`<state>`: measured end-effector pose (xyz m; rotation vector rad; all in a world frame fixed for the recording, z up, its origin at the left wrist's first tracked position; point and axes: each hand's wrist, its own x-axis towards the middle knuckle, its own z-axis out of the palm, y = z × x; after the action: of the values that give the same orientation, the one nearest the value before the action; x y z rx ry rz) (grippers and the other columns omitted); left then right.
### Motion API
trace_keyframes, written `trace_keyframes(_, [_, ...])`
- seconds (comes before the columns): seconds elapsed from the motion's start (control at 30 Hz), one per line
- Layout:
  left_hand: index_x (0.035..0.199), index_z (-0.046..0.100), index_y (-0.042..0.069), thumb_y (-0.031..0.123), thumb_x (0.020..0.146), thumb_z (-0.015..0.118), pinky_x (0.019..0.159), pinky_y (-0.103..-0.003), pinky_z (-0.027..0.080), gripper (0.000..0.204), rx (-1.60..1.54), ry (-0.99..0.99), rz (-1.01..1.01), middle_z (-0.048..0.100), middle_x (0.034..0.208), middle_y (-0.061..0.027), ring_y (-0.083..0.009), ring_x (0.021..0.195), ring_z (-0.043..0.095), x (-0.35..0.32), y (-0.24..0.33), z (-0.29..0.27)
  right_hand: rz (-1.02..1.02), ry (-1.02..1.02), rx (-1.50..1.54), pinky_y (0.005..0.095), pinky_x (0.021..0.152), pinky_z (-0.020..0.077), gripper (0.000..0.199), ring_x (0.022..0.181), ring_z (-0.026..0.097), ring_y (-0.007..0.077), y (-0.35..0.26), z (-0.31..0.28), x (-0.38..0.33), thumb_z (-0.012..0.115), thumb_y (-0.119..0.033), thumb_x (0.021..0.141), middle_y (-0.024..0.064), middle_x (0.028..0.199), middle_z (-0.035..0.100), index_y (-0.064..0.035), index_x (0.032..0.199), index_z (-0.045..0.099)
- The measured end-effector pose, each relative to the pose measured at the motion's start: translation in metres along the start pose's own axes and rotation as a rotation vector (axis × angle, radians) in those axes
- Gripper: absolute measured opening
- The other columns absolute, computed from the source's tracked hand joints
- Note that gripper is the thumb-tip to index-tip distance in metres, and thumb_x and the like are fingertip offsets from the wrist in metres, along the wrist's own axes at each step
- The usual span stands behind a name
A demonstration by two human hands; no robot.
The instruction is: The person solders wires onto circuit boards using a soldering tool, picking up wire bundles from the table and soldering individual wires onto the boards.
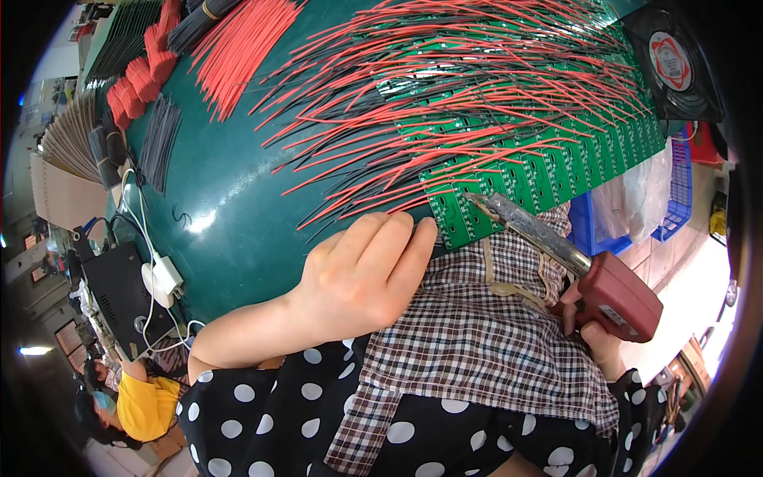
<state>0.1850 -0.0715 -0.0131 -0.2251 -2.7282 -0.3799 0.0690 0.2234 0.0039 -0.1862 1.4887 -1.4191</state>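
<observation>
My left hand (369,266) is closed, its fingers curled together at the near left corner of the green circuit board panel (517,181). What sits in the pinch is hidden behind the fingers; red and black wires run just past the knuckles. My right hand (600,348) grips the dark red handle of a soldering iron (548,238). The metal tip reaches down onto the panel's nearest corner, a short way right of my left fingertips. Many red wires (350,119) and black wires lie across the panel, ends pointing left over the table.
Bundles of red wire (246,52) and black wire (161,139) rest on the green table (238,230). A small fan (671,63) stands far right, above a blue basket (584,222) holding clear bags. At left are a black box (127,294) and white cables. A person in yellow (147,405) sits beyond.
</observation>
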Motion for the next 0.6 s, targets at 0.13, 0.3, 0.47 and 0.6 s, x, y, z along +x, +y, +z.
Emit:
trace_keyframes(0.13, [0.088,0.067,-0.002,0.003,0.058,0.064,0.053,-0.028,0.048,0.03,-0.06,-0.034,-0.06,0.058,0.078,-0.0096,-0.0204,0.064,0.058,0.003,0.0,-0.004,0.003,0.058,-0.089,0.025,0.056,0.0419,0.067,0.059,0.052,0.0121,0.002,-0.004,-0.001,0.071,-0.051,0.075,0.0076,0.093,0.055,0.0032,0.109,0.052])
trace_keyframes(0.3, [0.087,0.067,-0.003,-0.003,0.056,0.064,0.057,-0.03,0.049,0.031,-0.212,-0.013,-0.145,0.06,0.082,-0.0109,-0.0233,0.067,0.06,0.015,-0.004,-0.008,0.051,0.05,-0.081,0.024,0.055,0.0407,0.067,0.057,0.052,0.0119,0.003,-0.006,-0.001,0.072,-0.052,0.074,0.0063,0.088,0.056,0.0027,0.107,0.052])
trace_keyframes(0.47, [0.086,0.066,-0.005,0.001,0.058,0.064,0.056,-0.03,0.049,0.029,-0.149,-0.055,-0.022,0.059,0.08,-0.0111,-0.0224,0.065,0.059,0.026,0.002,-0.001,-0.007,0.065,-0.062,0.0239,0.057,0.0392,0.064,0.06,0.051,0.0115,0.002,-0.005,-0.002,0.071,-0.048,0.074,0.0051,0.084,0.056,0.0023,0.11,0.053])
trace_keyframes(0.6, [0.087,0.066,-0.005,0.003,0.06,0.063,0.055,-0.029,0.049,0.029,-0.135,-0.065,-0.006,0.058,0.079,-0.0106,-0.0221,0.065,0.059,0.028,0.001,0.004,0.034,0.122,-0.053,0.0237,0.054,0.039,0.066,0.059,0.052,0.0118,0.001,-0.002,-0.005,0.072,-0.053,0.074,0.0054,0.086,0.056,0.0019,0.106,0.054])
